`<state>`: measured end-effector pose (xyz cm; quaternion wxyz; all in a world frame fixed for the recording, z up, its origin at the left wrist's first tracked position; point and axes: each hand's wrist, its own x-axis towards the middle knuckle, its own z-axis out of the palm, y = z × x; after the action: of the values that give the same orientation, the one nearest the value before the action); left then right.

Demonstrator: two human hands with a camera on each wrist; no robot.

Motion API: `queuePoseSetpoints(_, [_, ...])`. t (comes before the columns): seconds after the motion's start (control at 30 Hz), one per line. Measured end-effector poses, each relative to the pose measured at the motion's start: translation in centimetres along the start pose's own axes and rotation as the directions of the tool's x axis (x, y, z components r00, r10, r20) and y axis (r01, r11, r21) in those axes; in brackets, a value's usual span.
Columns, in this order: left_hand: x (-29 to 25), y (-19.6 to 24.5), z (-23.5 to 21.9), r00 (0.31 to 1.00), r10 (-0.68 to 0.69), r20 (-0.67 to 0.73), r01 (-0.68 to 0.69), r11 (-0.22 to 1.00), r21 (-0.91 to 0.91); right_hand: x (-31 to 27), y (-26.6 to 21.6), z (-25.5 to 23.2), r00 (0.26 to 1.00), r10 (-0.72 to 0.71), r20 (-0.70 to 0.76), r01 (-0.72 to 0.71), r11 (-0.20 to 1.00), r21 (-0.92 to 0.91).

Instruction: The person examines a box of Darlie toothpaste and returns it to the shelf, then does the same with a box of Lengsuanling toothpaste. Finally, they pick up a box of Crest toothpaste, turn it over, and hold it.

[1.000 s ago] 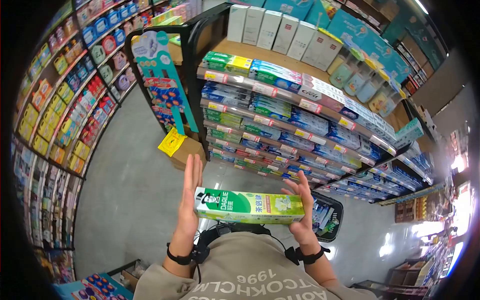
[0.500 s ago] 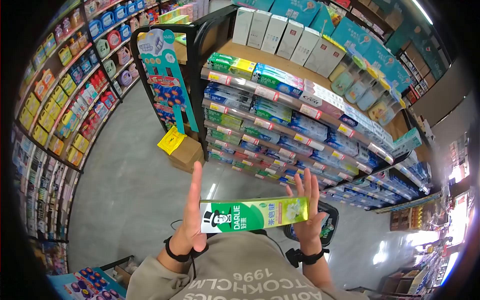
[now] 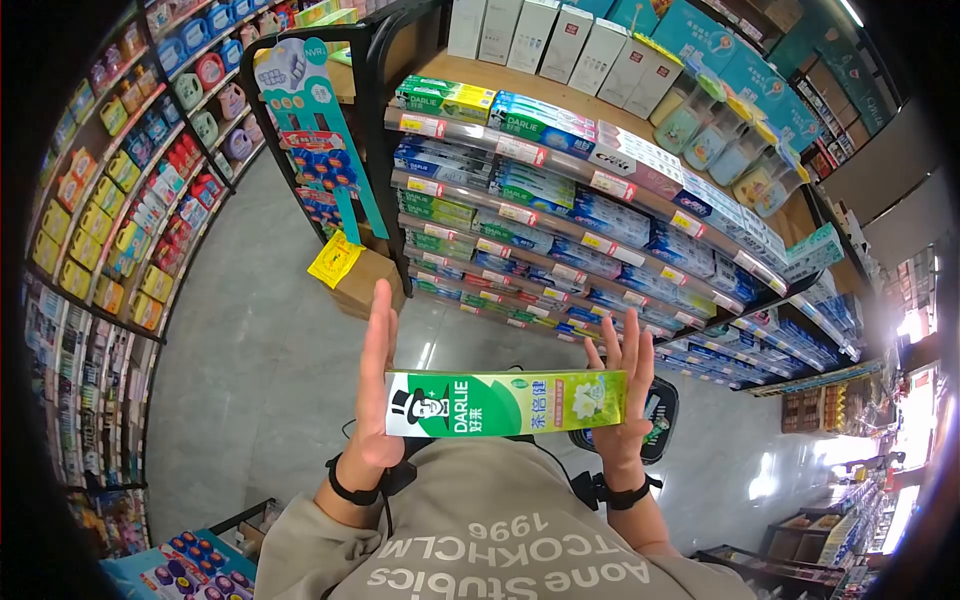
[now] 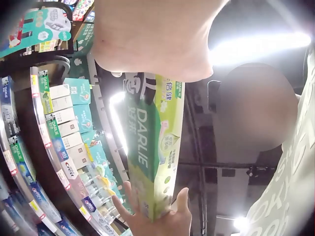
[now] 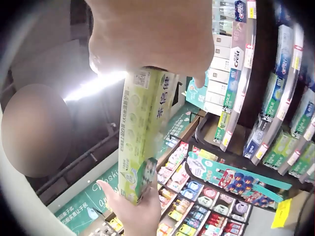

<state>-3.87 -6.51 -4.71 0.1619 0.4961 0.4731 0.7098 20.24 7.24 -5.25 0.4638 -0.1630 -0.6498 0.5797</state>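
A long green and white toothpaste box (image 3: 505, 404) lies level between two palms in front of the chest. In the head view the left hand (image 3: 376, 385) presses the box's left end, fingers straight and pointing away from the body. The right hand (image 3: 622, 400) presses the other end, its fingers straight and spread. The left wrist view shows the box (image 4: 150, 142) running from the near palm to the right hand (image 4: 160, 221). In the right wrist view the left hand (image 5: 135, 209) is at the far end of the box (image 5: 140, 128).
Ahead stands a shelf rack (image 3: 520, 150) of toothpaste boxes, with white boxes and jars on top. A cardboard box (image 3: 365, 285) with a yellow bag sits at its left end. A black basket (image 3: 660, 425) is behind the right hand. Bottle shelves (image 3: 100, 200) line the left side.
Both hands stay on the ends of the toothpaste box. Since half a second ago, the box has become more level and moved slightly up in the head view, and its printed face remains in view.
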Motion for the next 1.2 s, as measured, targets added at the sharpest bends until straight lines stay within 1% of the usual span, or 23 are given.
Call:
queuePoseSetpoints(0.1, [0.2,0.4,0.5,0.998,-0.052,-0.033,0.052,0.999,-0.008,-0.4,-0.1,-0.2,0.999,-0.043,0.009,0.043,0.999,-0.012])
queuePoseSetpoints(0.23, [-0.2,0.7,0.8,0.992,-0.107,-0.066,0.106,0.994,-0.03,-0.8,0.1,-0.2,0.99,-0.139,0.008,0.139,0.986,-0.093])
queuePoseSetpoints(0.33, [-0.5,0.3,0.1,0.994,-0.108,-0.023,0.106,0.992,-0.076,-1.0,-0.3,0.0,0.986,-0.165,0.009,0.165,0.978,-0.128])
queuePoseSetpoints(0.53, [-0.3,0.8,0.1,0.987,-0.151,-0.061,0.143,0.982,-0.123,-1.2,-0.9,0.4,0.965,-0.257,0.058,0.263,0.953,-0.151])
queuePoseSetpoints(0.7, [-0.4,0.5,-0.2,0.983,-0.167,-0.075,0.15,0.97,-0.19,-1.2,-2.5,1.4,0.94,-0.331,0.086,0.342,0.911,-0.23])
queuePoseSetpoints(0.87, [-0.4,0.3,-0.9,0.978,-0.185,-0.098,0.158,0.959,-0.235,-1.8,-1.9,1.5,0.928,-0.344,0.147,0.371,0.892,-0.257])
queuePoseSetpoints(0.93, [-0.4,0.3,-1.2,0.976,-0.193,-0.106,0.163,0.957,-0.239,-1.6,-1.9,1.7,0.902,-0.387,0.19,0.427,0.862,-0.273])
queuePoseSetpoints(1.03, [-0.4,0.3,-1.4,0.97,-0.213,-0.12,0.175,0.948,-0.266,-1.8,-1.2,1.4,0.889,-0.399,0.223,0.448,0.858,-0.25])
queuePoseSetpoints(1.13, [-0.4,0.1,-1.5,0.967,-0.222,-0.126,0.173,0.933,-0.316,-1.7,-1.3,1.3,0.865,-0.424,0.268,0.491,0.825,-0.28])
queuePoseSetpoints(1.2, [-0.4,0.2,-1.4,0.962,-0.244,-0.123,0.188,0.919,-0.347,-1.9,-1.0,1.4,0.858,-0.449,0.25,0.51,0.798,-0.321])
